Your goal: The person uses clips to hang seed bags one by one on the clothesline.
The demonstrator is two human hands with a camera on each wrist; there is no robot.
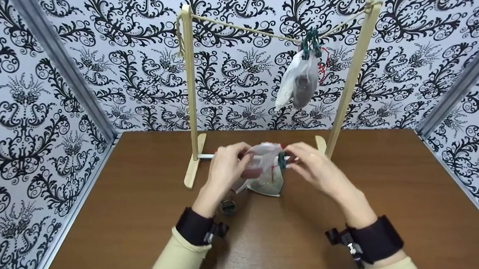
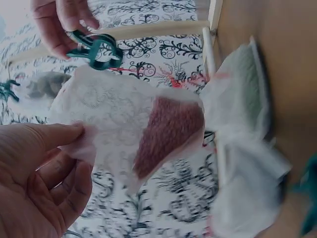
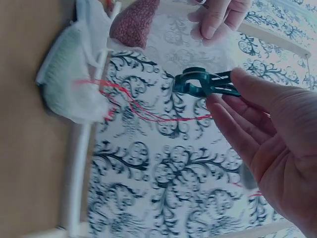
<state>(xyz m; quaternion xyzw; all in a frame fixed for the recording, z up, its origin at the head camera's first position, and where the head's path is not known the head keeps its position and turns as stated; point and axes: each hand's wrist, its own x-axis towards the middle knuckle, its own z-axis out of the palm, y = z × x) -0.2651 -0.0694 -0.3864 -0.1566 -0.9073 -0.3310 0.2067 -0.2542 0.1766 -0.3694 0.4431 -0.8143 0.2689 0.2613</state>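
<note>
My left hand [image 1: 227, 162] pinches a sheer white drawstring bag by its upper part. Dark red grains fill the bottom of this bag [image 2: 171, 134]. Between thumb and fingers, my right hand [image 1: 316, 170] grips the handles of a green clothespin [image 3: 198, 84], whose jaws are right at the bag's top edge. Red cords [image 3: 148, 116] trail from the bag's side toward the right hand. Behind and below lie a bag with green contents [image 2: 247, 89] and a paler sheer bag [image 2: 247, 193].
A wooden rack [image 1: 191, 88] with a rope [image 1: 244, 28] strung across stands at the back. Two filled bags [image 1: 302, 82] hang from the rope by green clothespins [image 1: 311, 42]. A small dark round thing [image 1: 228, 207] lies on the brown table [image 1: 147, 211] near the left wrist.
</note>
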